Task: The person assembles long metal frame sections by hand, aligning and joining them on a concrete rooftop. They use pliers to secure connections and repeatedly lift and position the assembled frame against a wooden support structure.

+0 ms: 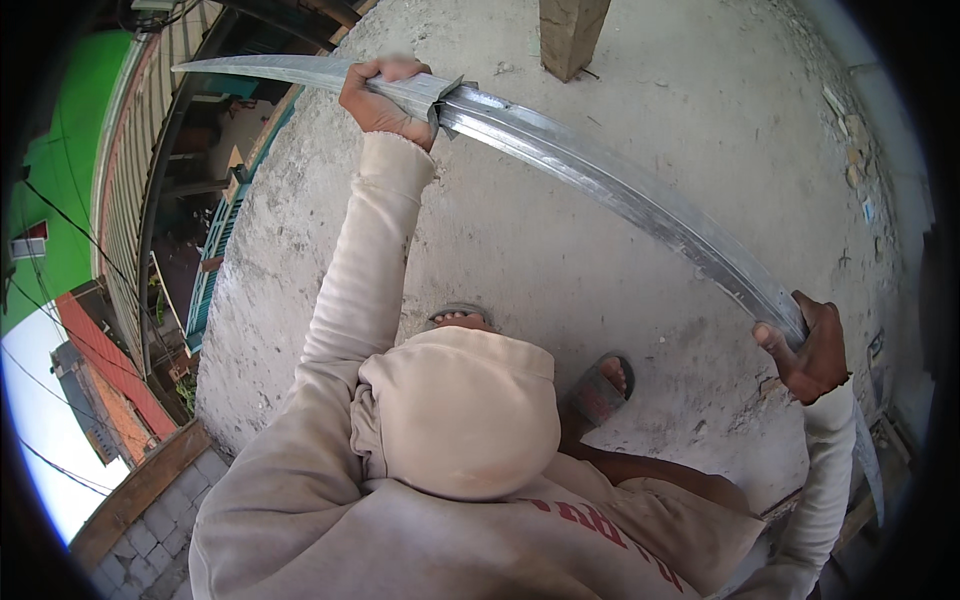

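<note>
A long silvery metal channel (600,185) stretches from the upper left to the lower right, bent in look toward the picture's rim. Near its far left part, my left hand (388,100) is closed around it, arm stretched out ahead. Just right of that hand, a thin grey metal piece with jagged edges (442,105) sits across the channel; whether it is fixed there I cannot tell. My right hand (812,350) grips the channel lower down on the right, thumb on the near side. Past this hand the channel's end (868,465) runs on beside my right forearm.
A rough concrete floor (520,230) lies under the channel, with my sandalled feet (602,390) on it. A wooden post (572,40) stands ahead. Rubble lines a wall at right. At left, beyond the floor's edge, are roofs (140,200), wires, and a low block wall (150,530).
</note>
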The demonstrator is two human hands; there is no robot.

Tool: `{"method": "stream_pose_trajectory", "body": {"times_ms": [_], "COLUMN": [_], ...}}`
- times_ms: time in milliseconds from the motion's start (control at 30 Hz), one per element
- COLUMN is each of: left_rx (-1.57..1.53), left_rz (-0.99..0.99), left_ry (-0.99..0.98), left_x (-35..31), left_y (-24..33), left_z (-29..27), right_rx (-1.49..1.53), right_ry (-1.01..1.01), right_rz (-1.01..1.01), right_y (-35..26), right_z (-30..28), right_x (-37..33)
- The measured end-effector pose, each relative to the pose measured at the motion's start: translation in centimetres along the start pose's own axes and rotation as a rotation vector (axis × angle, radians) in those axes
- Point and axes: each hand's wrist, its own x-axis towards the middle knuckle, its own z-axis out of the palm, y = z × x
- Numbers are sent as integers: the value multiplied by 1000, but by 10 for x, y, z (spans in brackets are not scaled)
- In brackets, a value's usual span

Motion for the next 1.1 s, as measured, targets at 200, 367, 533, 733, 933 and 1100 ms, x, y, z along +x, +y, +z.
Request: {"method": "stream_pose_trajectory", "body": {"times_ms": [200,367,533,733,933,1100], "left_rx": [17,119,99,133,73,68], "left_rz": [7,32,-19,25,3,25], "left_ry": [-4,22,76,84,19,6], "left_x": [-6,-2,-6,-14,-17,-19], "left_y": [2,3,10,4,10,11], "left_z": [11,31,20,31,25,28], "right_rx": [197,-105,-133,-161,28,21], "right_ry": [-266,218,256,272,-369,191], "right_rz": [157,-47,-136,-125,129,-235], "right_y": [-7,14,20,14,-24,-82], "right_z": [-20,3,13,8,-35,-15], "right_x": [9,-25,-27,-31,7,25]}}
